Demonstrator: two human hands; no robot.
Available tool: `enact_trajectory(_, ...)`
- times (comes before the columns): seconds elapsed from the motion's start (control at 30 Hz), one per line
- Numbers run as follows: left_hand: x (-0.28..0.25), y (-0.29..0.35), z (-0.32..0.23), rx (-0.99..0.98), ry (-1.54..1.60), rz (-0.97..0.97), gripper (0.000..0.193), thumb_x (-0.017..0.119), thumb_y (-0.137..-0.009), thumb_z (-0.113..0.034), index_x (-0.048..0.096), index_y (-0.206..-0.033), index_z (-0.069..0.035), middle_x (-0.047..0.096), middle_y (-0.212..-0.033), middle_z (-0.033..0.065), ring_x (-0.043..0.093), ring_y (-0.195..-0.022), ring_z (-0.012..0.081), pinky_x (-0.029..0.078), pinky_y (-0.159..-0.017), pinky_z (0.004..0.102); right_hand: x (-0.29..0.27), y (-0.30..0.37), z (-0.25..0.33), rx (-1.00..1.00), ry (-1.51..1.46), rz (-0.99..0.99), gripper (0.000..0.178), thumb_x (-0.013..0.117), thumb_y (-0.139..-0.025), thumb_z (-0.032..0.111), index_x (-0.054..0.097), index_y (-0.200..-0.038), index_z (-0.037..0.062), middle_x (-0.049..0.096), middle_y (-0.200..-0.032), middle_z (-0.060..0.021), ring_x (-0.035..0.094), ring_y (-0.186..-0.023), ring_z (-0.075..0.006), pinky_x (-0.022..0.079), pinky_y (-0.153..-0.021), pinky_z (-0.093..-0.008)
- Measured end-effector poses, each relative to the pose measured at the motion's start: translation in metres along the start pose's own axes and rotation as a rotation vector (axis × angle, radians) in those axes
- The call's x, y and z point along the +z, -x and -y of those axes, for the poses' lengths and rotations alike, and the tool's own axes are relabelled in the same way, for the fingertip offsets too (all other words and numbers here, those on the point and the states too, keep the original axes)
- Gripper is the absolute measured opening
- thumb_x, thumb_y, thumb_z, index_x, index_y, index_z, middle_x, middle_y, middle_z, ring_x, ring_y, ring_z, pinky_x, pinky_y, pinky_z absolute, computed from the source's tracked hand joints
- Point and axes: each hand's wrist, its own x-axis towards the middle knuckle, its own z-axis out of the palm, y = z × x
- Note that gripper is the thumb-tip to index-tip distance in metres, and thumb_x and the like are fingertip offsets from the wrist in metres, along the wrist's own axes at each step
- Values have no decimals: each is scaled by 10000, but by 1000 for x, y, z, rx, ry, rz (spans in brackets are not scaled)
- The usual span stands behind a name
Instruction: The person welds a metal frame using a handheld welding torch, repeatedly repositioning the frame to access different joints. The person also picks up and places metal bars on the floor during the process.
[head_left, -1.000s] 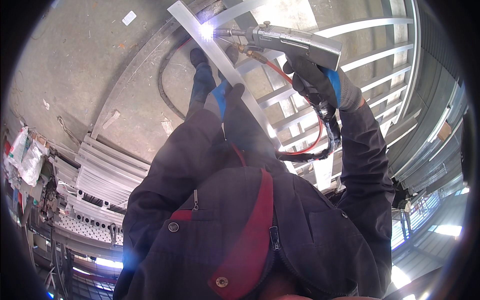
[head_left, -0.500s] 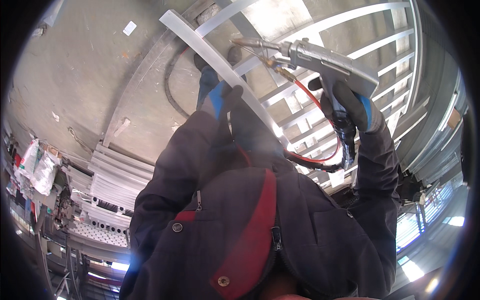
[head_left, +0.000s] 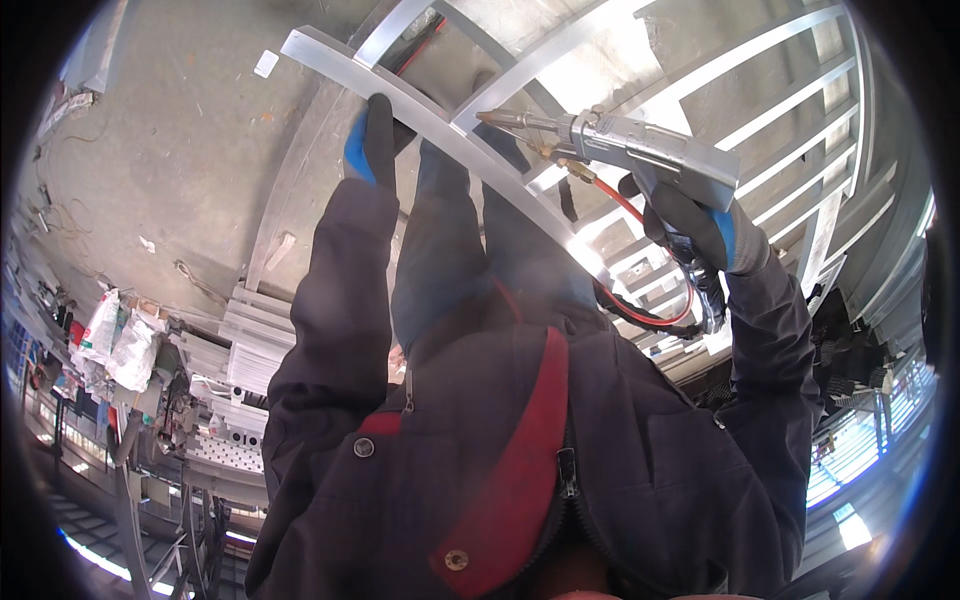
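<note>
My right hand [head_left: 690,225], in a dark glove with a blue patch, is closed round the grip of a silver welding gun [head_left: 650,150]. Its pointed nozzle reaches left, just above a crossing of bars in a pale metal frame [head_left: 510,185]. From the gun, a red hose [head_left: 618,198] and a dark cable run down towards my body. My left hand [head_left: 375,140], gloved the same way, grips the frame's near bar close to its left end. Its thumb lies against the bar, while the other fingers are mostly hidden beneath.
Long metal bars [head_left: 255,345] are stacked at the left, beside white bags [head_left: 135,345] and clutter. A small white piece [head_left: 266,63] lies on the concrete floor [head_left: 190,130]. My legs [head_left: 440,240] stand close to the frame's near bar.
My left hand has slid left and away from me along the near bar towards its end. The welding gun has shifted slightly, and its nozzle is lower in the view.
</note>
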Motion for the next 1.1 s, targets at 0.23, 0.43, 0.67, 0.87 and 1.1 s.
enact_trajectory(0.23, 10, 3, -20, -30, -135, -7, 678, 553, -1032, -466, 448, -1434, 70, 576, -1355, 205, 615, -1222, 320, 530, -1041, 416, 6, -19, -6, -118, 139, 40, 307, 586, -1004, 234, 648, -1125, -41, 631, -740, -31, 590, -670, -109, 460, -589, -269)
enact_trajectory(0.43, 7, 2, -16, -8, -120, 9, 722, 577, -1016, -484, 440, -1430, 91, 565, -1365, 217, 605, -1240, 318, 519, -1058, 408, 8, -28, -9, -173, 188, 45, 307, 588, -1018, 256, 645, -1142, -20, 625, -734, -38, 579, -668, -106, 459, -589, -269)
enact_trajectory(0.67, 9, 8, -19, 20, -127, 10, 710, 602, -1005, -479, 478, -1399, 99, 597, -1326, 209, 622, -1218, 309, 513, -1064, 407, 15, -38, 1, -73, 211, 60, 319, 597, -1018, 271, 648, -1150, -15, 618, -713, -29, 574, -628, -106, 448, -554, -258)
enact_trajectory(0.87, 9, 4, -17, 12, -137, -42, 696, 607, -1003, -477, 502, -1374, 102, 613, -1304, 214, 642, -1188, 303, 529, -1039, 404, 15, -42, -1, -100, 229, 53, 250, 630, -1009, 246, 673, -1108, 20, 629, -746, -7, 566, -609, -65, 430, -507, -222)
enact_trajectory(1.1, 8, 4, -17, 14, -178, -54, 698, 616, -993, -492, 530, -1341, 107, 634, -1272, 219, 659, -1158, 297, 536, -1027, 388, 6, -40, -9, -116, 264, 92, 266, 650, -992, 186, 654, -1204, 25, 656, -860, -27, 599, -673, -59, 474, -542, -218)
